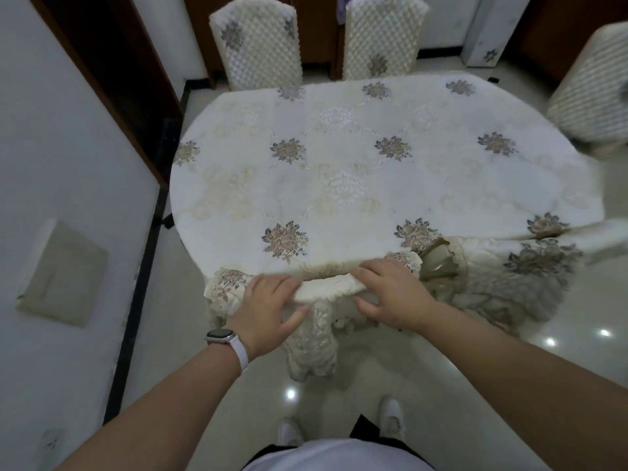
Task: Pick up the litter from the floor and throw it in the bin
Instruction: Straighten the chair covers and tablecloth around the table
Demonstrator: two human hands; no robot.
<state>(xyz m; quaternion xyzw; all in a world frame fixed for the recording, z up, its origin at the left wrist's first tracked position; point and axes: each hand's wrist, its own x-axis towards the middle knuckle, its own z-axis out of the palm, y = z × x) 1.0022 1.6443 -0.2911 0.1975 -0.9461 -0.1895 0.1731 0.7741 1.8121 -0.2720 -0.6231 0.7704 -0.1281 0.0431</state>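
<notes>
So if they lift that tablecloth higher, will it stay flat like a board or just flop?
Probably flop. The tablecloth already bunches into a soft roll between the left hand and right hand, and its lace edge hangs limp toward the floor. It looks fairly thick and embroidered, so likely heavier than a thin sheet. It seems unlikely to slip from the grip.

A bench point(373, 81) with a rounded top stands under a cream tablecloth point(356, 171) embroidered with grey-brown flowers, its lace hem bunched up along the near edge and drooping toward the glossy tiled floor point(373, 368). Two quilted chairs point(256, 45) are pushed in at the far side, and a third covered chair point(591, 90) sits off to the right. On the white wall point(61, 130) at left hangs a small grey panel point(63, 273), with a dark wooden door frame point(112, 73) beyond it.
</notes>
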